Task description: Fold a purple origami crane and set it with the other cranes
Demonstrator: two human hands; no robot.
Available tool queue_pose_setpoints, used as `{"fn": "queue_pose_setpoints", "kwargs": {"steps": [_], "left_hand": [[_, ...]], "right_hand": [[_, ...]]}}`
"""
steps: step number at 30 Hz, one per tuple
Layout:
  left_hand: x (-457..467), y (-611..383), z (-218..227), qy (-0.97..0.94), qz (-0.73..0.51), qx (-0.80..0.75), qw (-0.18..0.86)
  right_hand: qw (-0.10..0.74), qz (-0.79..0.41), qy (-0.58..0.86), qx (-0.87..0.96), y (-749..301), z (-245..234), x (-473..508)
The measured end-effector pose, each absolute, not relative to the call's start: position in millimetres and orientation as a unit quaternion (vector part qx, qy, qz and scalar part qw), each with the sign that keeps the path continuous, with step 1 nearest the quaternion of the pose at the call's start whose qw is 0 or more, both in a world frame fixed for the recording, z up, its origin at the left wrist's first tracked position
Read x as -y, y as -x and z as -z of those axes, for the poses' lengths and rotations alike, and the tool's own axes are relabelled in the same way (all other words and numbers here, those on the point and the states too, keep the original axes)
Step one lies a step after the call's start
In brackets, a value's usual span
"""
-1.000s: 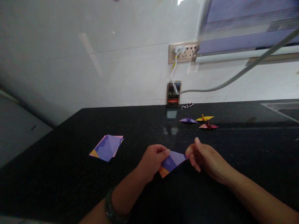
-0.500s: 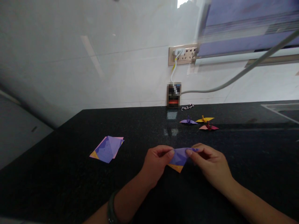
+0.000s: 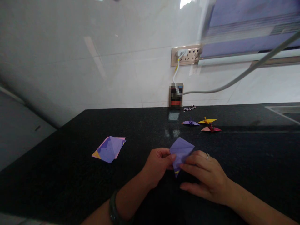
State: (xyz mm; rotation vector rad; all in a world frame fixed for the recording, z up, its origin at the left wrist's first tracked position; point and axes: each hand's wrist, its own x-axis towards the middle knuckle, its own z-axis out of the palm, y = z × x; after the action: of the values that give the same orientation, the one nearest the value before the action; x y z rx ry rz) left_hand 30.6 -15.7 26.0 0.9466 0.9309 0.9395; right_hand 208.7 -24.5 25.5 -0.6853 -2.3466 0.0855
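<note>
A folded purple paper (image 3: 181, 150) with a small yellow tip stands up between both hands, just above the black countertop (image 3: 70, 181). My left hand (image 3: 157, 165) pinches its left edge with thumb and fingers curled. My right hand (image 3: 204, 177), with a ring on one finger, holds its lower right side with the fingers pressed on it. Both forearms come in from the bottom of the view, and a dark band sits on the left wrist.
A stack of purple and pink paper sheets (image 3: 109, 149) lies to the left. Three small paper cranes, purple (image 3: 190, 122), yellow (image 3: 207, 120) and red (image 3: 211, 128), sit further back. A wall socket (image 3: 186, 55) with a plugged cable, a blurred device (image 3: 175, 96) and a sink edge (image 3: 284, 110) are beyond.
The paper went from a flat strip stretched between the hands to a raised diamond shape. My right hand moved in closer to the left and now grips the lower part.
</note>
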Motion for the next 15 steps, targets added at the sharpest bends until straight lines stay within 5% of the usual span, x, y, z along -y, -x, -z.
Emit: {"fn": "queue_pose_setpoints", "kwargs": {"steps": [4, 8, 15], "left_hand": [[15, -29, -26, -0.45, -0.39, -0.408, 0.692], [17, -30, -28, -0.477, -0.366, -0.402, 0.691], [15, -31, -27, -0.488, -0.354, -0.415, 0.681]], "right_hand": [[0.492, -0.131, 0.457, 0.73, -213, -21, 16], [0.414, -0.383, 0.473, 0.677, -210, -19, 9], [0.393, -0.259, 0.42, 0.776, -208, -20, 14]]}}
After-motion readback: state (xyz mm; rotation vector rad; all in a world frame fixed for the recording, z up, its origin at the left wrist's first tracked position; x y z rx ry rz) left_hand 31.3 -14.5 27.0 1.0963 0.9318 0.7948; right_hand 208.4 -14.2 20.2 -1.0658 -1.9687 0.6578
